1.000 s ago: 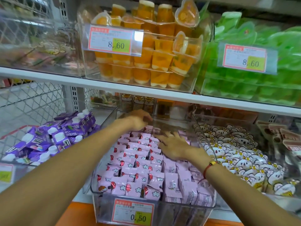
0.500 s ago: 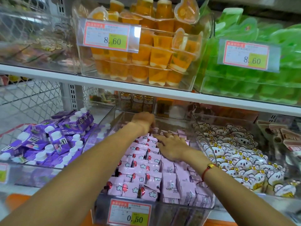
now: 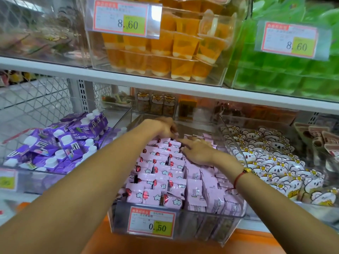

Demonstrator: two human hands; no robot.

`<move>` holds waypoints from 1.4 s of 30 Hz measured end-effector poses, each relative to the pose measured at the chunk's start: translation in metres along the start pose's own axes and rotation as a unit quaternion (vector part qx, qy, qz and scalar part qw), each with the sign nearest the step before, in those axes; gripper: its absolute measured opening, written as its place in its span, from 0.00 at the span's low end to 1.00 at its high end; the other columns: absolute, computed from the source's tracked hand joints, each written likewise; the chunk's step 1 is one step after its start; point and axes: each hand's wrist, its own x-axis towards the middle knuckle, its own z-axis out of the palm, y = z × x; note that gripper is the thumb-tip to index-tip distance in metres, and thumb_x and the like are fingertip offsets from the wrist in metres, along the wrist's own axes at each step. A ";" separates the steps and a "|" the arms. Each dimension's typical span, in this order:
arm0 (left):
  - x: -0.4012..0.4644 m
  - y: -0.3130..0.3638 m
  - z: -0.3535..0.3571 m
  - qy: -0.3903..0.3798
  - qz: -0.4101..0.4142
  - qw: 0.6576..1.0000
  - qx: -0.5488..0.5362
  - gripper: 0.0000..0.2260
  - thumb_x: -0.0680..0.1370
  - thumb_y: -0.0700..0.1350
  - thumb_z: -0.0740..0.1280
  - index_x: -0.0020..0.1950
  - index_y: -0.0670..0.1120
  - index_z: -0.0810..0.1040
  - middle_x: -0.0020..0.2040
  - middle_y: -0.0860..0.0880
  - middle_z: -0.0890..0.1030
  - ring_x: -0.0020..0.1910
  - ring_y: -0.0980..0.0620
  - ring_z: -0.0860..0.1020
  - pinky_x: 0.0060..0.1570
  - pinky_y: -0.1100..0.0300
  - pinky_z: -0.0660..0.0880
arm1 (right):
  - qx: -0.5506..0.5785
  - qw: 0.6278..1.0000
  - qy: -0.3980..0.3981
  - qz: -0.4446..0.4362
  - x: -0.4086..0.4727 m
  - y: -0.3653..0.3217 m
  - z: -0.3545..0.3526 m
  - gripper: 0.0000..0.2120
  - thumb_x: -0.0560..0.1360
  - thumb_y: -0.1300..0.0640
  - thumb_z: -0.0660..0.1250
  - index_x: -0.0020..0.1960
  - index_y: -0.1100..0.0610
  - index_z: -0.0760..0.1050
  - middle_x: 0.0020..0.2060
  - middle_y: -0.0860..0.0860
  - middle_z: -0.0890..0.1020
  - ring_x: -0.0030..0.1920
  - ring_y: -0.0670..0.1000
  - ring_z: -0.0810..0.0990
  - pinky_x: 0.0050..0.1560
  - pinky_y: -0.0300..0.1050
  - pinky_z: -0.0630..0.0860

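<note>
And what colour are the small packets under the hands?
The packets are pink, with red and white prints; head view.

Lower bay of shop rack. White shelf board (image 3: 55, 69) across top; wire mesh panel (image 3: 36, 94) at left rear; grey slotted upright (image 3: 83, 96) beside mesh; orange base ledge (image 3: 247, 241) along front. Light even, diffuse.

Single head-worn wide-angle view, facing forward and down, close over pink packets (image 3: 159, 173) in clear bin (image 3: 201, 232)
</note>
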 end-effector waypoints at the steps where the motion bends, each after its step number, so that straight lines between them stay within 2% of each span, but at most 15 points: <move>1: 0.000 -0.001 0.000 -0.005 0.000 1.000 0.002 0.14 0.78 0.50 0.65 0.63 0.49 0.76 0.59 0.50 0.78 0.50 0.51 0.74 0.50 0.58 0.71 | 0.001 1.000 -0.001 -0.002 0.000 0.001 0.000 0.22 0.82 0.49 0.48 0.76 0.42 0.53 0.76 0.56 0.55 0.75 0.60 0.54 0.74 0.54 0.54; 7: 0.001 -0.003 0.007 0.096 0.014 0.995 -0.003 0.10 0.78 0.51 0.64 0.56 0.49 0.80 0.52 0.52 0.79 0.47 0.55 0.73 0.46 0.61 0.68 | -0.007 1.000 0.001 -0.012 0.002 0.003 0.003 0.22 0.82 0.47 0.49 0.76 0.43 0.54 0.76 0.55 0.56 0.75 0.60 0.55 0.74 0.54 0.55; 13: -0.017 0.010 -0.010 0.192 -0.007 0.966 -0.174 0.10 0.80 0.45 0.63 0.59 0.43 0.75 0.58 0.44 0.77 0.55 0.48 0.75 0.54 0.57 0.73 | 0.005 1.000 -0.008 -0.006 0.004 0.002 0.001 0.23 0.82 0.47 0.50 0.76 0.44 0.54 0.76 0.54 0.57 0.74 0.59 0.57 0.73 0.55 0.56; 16: -0.044 0.015 -0.010 0.267 -0.041 0.906 -0.326 0.10 0.80 0.42 0.61 0.60 0.42 0.73 0.60 0.42 0.77 0.58 0.44 0.77 0.57 0.51 0.76 | 0.060 0.998 0.019 -0.023 0.001 -0.002 -0.005 0.21 0.82 0.53 0.52 0.74 0.49 0.60 0.71 0.57 0.67 0.62 0.55 0.72 0.65 0.49 0.67; 18: -0.068 0.018 -0.011 0.309 -0.059 0.838 -0.445 0.10 0.80 0.44 0.62 0.59 0.42 0.73 0.60 0.42 0.78 0.55 0.46 0.78 0.56 0.49 0.77 | 0.125 0.991 0.049 -0.013 -0.003 -0.005 -0.012 0.20 0.81 0.57 0.54 0.72 0.53 0.64 0.68 0.57 0.71 0.59 0.54 0.75 0.61 0.46 0.70; 21: -0.105 0.023 -0.012 0.286 -0.077 0.739 -0.606 0.12 0.80 0.44 0.62 0.60 0.39 0.73 0.58 0.42 0.79 0.48 0.52 0.80 0.48 0.61 0.80 | 0.234 0.963 0.132 0.030 -0.012 -0.006 -0.022 0.17 0.80 0.58 0.56 0.67 0.56 0.71 0.61 0.59 0.77 0.53 0.56 0.76 0.50 0.47 0.73; 23: -0.127 0.024 -0.012 0.250 -0.068 0.679 -0.687 0.13 0.80 0.43 0.61 0.62 0.38 0.73 0.57 0.41 0.80 0.48 0.53 0.80 0.45 0.64 0.80 | 0.389 0.903 0.180 0.030 -0.022 -0.009 -0.028 0.16 0.78 0.58 0.62 0.65 0.56 0.71 0.60 0.55 0.78 0.55 0.53 0.77 0.55 0.47 0.74; 25: -0.141 0.025 -0.013 0.205 -0.078 0.633 -0.742 0.12 0.81 0.43 0.61 0.59 0.38 0.76 0.50 0.41 0.83 0.44 0.52 0.82 0.42 0.64 0.80 | 0.581 0.804 0.122 -0.042 -0.037 -0.014 -0.034 0.22 0.74 0.62 0.66 0.66 0.52 0.69 0.58 0.52 0.80 0.58 0.50 0.79 0.60 0.48 0.73; 26: -0.145 0.026 -0.012 0.183 -0.090 0.616 -0.761 0.10 0.80 0.44 0.61 0.55 0.39 0.77 0.43 0.41 0.84 0.40 0.52 0.83 0.38 0.64 0.81 | 0.621 0.774 0.087 -0.088 -0.044 -0.016 -0.036 0.25 0.72 0.66 0.68 0.66 0.50 0.69 0.57 0.51 0.81 0.57 0.50 0.80 0.59 0.47 0.74; 28: -0.150 0.029 -0.012 0.140 -0.109 0.594 -0.784 0.10 0.80 0.46 0.61 0.51 0.40 0.77 0.34 0.42 0.84 0.33 0.52 0.83 0.31 0.63 0.80 | 0.587 0.791 0.069 -0.155 -0.052 -0.019 -0.038 0.24 0.70 0.68 0.70 0.61 0.50 0.72 0.54 0.50 0.83 0.55 0.49 0.82 0.56 0.43 0.77; 31: -0.148 0.030 -0.009 0.094 -0.095 0.636 -0.760 0.15 0.81 0.52 0.58 0.53 0.41 0.77 0.40 0.43 0.84 0.37 0.52 0.84 0.34 0.60 0.81 | 0.589 0.788 0.110 -0.142 -0.057 -0.024 -0.036 0.12 0.72 0.60 0.71 0.55 0.54 0.77 0.48 0.51 0.85 0.47 0.49 0.85 0.43 0.35 0.78; 34: -0.143 0.030 -0.005 0.093 -0.068 0.768 -0.630 0.21 0.78 0.60 0.57 0.58 0.46 0.76 0.51 0.50 0.82 0.47 0.53 0.81 0.41 0.60 0.81 | 0.635 0.762 0.109 -0.066 -0.056 -0.027 -0.035 0.16 0.71 0.53 0.72 0.54 0.61 0.77 0.44 0.56 0.86 0.43 0.51 0.85 0.38 0.33 0.79; 36: -0.138 0.032 -0.001 0.126 -0.035 0.832 -0.539 0.19 0.78 0.58 0.61 0.62 0.48 0.74 0.55 0.52 0.78 0.46 0.58 0.80 0.41 0.63 0.80 | 0.649 0.752 0.109 -0.025 -0.055 -0.028 -0.033 0.17 0.70 0.51 0.72 0.50 0.63 0.78 0.42 0.59 0.85 0.39 0.50 0.85 0.36 0.33 0.80; 39: -0.127 0.029 0.004 0.151 -0.006 0.844 -0.515 0.16 0.80 0.51 0.62 0.63 0.46 0.75 0.51 0.48 0.80 0.36 0.62 0.80 0.33 0.69 0.76 | 0.685 0.720 0.107 -0.005 -0.055 -0.028 -0.035 0.16 0.72 0.50 0.70 0.50 0.62 0.79 0.40 0.57 0.86 0.34 0.46 0.84 0.33 0.32 0.79; 42: -0.115 0.024 0.001 0.101 0.014 0.860 -0.501 0.17 0.80 0.54 0.60 0.63 0.45 0.75 0.53 0.46 0.81 0.40 0.60 0.81 0.33 0.69 0.75 | 0.711 0.692 0.123 0.005 -0.053 -0.023 -0.041 0.13 0.75 0.53 0.68 0.54 0.62 0.77 0.40 0.56 0.85 0.35 0.47 0.84 0.33 0.34 0.79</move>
